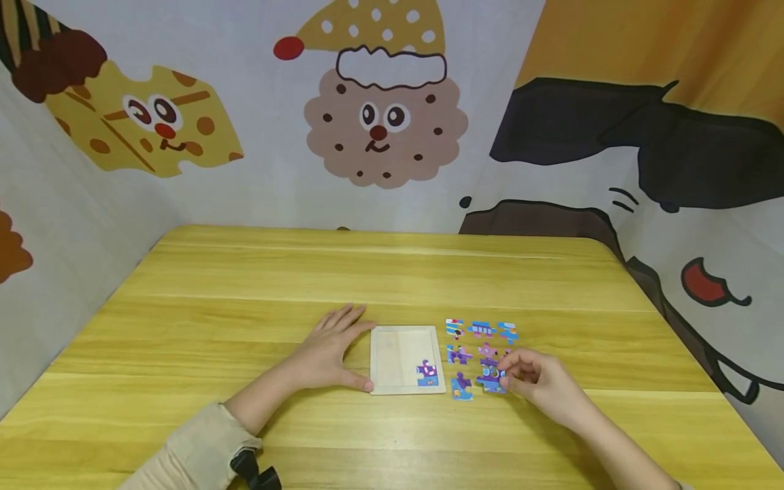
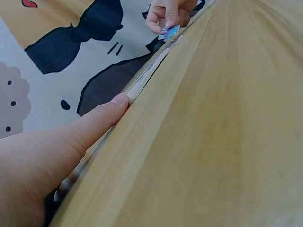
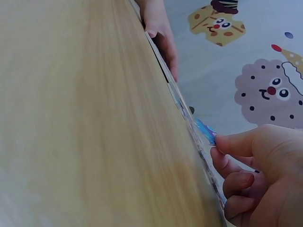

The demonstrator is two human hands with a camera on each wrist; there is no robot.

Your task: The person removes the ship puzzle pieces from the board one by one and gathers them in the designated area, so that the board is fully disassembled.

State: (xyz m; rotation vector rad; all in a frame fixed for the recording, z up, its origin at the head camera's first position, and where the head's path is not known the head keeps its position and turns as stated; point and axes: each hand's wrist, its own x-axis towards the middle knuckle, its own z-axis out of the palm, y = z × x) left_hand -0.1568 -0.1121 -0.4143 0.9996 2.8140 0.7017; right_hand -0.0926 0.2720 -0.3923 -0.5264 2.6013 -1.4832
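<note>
A light wooden puzzle tray [image 1: 398,361] lies flat on the table, with one purple and blue jigsaw piece [image 1: 427,373] in its lower right corner. My left hand [image 1: 327,350] rests at the tray's left side, fingers spread, thumb and a fingertip touching its edge. My right hand [image 1: 545,381] pinches another jigsaw piece [image 1: 491,378] between thumb and fingers, just above the table to the right of the tray. In the right wrist view this pinched piece [image 3: 205,131] is tilted and lifted off the surface.
Several loose jigsaw pieces [image 1: 482,329] lie in rough rows right of the tray, some partly hidden by the right hand and its piece. The wooden table [image 1: 367,272] meets a cloth backdrop [image 1: 257,197] with cartoon prints behind it. A black strap [image 1: 256,469] is on the left wrist.
</note>
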